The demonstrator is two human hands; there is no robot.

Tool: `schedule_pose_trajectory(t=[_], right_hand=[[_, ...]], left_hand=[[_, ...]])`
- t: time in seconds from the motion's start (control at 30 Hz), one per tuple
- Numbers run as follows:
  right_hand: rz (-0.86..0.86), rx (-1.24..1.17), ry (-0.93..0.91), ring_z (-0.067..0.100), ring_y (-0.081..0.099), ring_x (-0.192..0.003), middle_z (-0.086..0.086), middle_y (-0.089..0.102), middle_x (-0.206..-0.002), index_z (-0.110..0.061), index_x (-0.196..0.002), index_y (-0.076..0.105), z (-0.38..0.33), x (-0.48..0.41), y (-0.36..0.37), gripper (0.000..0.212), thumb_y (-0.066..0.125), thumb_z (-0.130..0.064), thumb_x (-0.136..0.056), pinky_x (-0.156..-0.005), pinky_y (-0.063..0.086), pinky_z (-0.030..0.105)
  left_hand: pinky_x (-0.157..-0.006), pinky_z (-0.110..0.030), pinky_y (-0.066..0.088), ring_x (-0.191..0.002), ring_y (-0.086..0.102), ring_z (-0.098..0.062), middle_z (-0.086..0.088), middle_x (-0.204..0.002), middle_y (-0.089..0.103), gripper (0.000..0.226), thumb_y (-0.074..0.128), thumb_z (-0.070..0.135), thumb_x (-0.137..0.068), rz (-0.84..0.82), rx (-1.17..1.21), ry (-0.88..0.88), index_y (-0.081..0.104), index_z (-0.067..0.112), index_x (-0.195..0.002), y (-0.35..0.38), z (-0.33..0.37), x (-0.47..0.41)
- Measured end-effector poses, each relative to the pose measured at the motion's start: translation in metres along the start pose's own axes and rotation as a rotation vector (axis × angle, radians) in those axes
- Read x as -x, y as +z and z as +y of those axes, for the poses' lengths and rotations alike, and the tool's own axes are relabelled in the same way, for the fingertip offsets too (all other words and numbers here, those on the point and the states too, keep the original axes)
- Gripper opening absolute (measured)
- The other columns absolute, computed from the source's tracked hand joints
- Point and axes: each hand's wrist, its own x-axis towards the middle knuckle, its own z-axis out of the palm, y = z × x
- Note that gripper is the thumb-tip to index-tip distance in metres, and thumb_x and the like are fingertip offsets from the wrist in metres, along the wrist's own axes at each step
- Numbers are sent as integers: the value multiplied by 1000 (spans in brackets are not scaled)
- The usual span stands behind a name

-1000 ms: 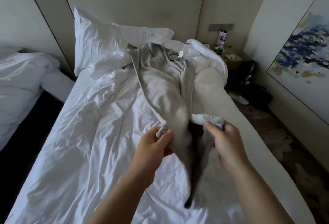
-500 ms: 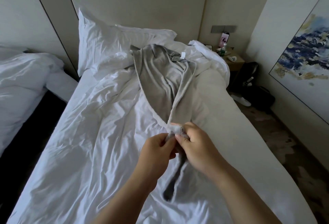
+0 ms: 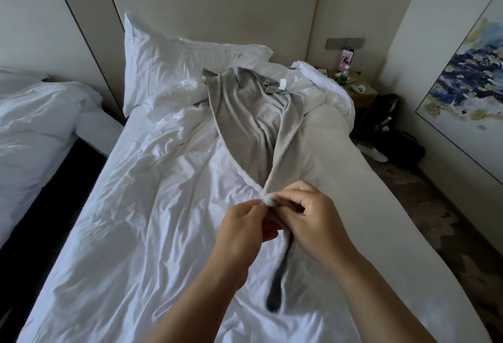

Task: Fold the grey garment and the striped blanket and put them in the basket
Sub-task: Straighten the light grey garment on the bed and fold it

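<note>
Grey garment (image 3: 253,125) lies stretched along the bed (image 3: 136,220), its far end spread by the pillow (image 3: 174,70) and its near end drawn to a narrow point in the person's hands. The bed fills most of the view, covered in a rumpled white sheet, with a bunched white duvet (image 3: 326,114) heaped just right of the garment. A second bed (image 3: 35,125) with white bedding stands to the left across a dark gap. On the right wall hangs a blue and gold painting (image 3: 473,75). A black bag (image 3: 386,108) sits on the floor on the far right, below a small nightstand (image 3: 362,93) that carries a green-labelled bottle (image 3: 344,77). A white slipper (image 3: 374,152) lies near the bag. A white tag (image 3: 282,84) shows at the garment's far end.

Both forearms reach in from the near edge and the hands meet above the sheet. The left hand (image 3: 245,231) pinches the gathered fabric between thumb and fingertips. The right hand (image 3: 313,220), touching it, curls its fingers round the same bunch. A thin dark strip of the garment hangs from the hands towards the sheet.
</note>
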Motion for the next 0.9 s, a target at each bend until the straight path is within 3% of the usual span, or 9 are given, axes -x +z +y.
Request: schedule_pose_trajectory(t=[0.17, 0.33, 0.43, 0.53, 0.63, 0.73, 0.8, 0.9], right_hand=[[-83, 135, -73, -1, 62, -80, -7, 59, -86, -15, -100, 75, 0, -1, 0, 20, 60, -6, -91, -70, 44, 7], [-155, 266, -109, 2, 60, -85, -9, 59, -91, -14, -105, 72, 3, -1, -1, 21, 56, -9, -93, -75, 46, 12], [-57, 228, -170, 4, 64, -95, -6, 68, -101, -14, -113, 70, 6, 5, 0, 25, 59, -6, -91, -83, 52, 20], [90, 162, -203, -1, 63, -93, -14, 67, -98, -16, -111, 69, 12, 7, 4, 28, 63, -10, -85, -81, 49, 12], [136, 306, -271, -1, 56, -89, -13, 59, -93, -12, -106, 68, 32, 0, 18, 31, 66, -5, -76, -80, 39, 3], [116, 381, -59, 14, 59, -92, -4, 58, -97, -11, -108, 66, 68, -11, 27, 37, 65, 2, -74, -76, 36, 4], [190, 438, 121, 29, 60, -96, 9, 60, -103, -6, -110, 66, 97, -20, 16, 40, 59, 8, -73, -79, 39, 17], [274, 624, 413, 38, 60, -98, 21, 64, -102, -1, -104, 68, 141, -25, -29, 34, 56, 6, -73, -81, 43, 33]], left_hand=[[-64, -19, 53, -82, 72, -17, -8, -80, 75, 43, 39, 18, -98, 19, 111, -31, 76, 17, -75, -1, -1, 0], [-66, -18, 53, -76, 72, -14, -8, -78, 74, 41, 53, 47, -91, 51, 86, -10, 77, 16, -76, -3, -7, -1], [-64, -15, 52, -74, 71, -13, -9, -78, 74, 34, 54, 33, -94, 61, 76, 27, 77, 14, -78, -5, -7, -4], [-60, -14, 51, -70, 70, -10, -8, -79, 75, 36, 47, 16, -94, 80, 90, 23, 78, 16, -76, -8, -1, -8], [-55, -17, 49, -63, 66, -14, -15, -70, 72, 45, 36, 6, -90, 17, 177, 58, 74, 3, -65, -9, 14, -9], [-50, -19, 48, -52, 60, -13, -8, -57, 64, 50, 35, 4, -91, 47, 443, 49, 69, 9, -54, -13, 30, -16], [-47, -18, 48, -46, 57, -9, -2, -54, 59, 36, 39, 1, -89, 172, 693, 34, 62, 8, -63, -37, 40, -31], [-42, -15, 45, -39, 55, -8, 0, -50, 57, 22, 38, 3, -90, 462, 861, 74, 50, 10, -73, -116, 44, -58]])
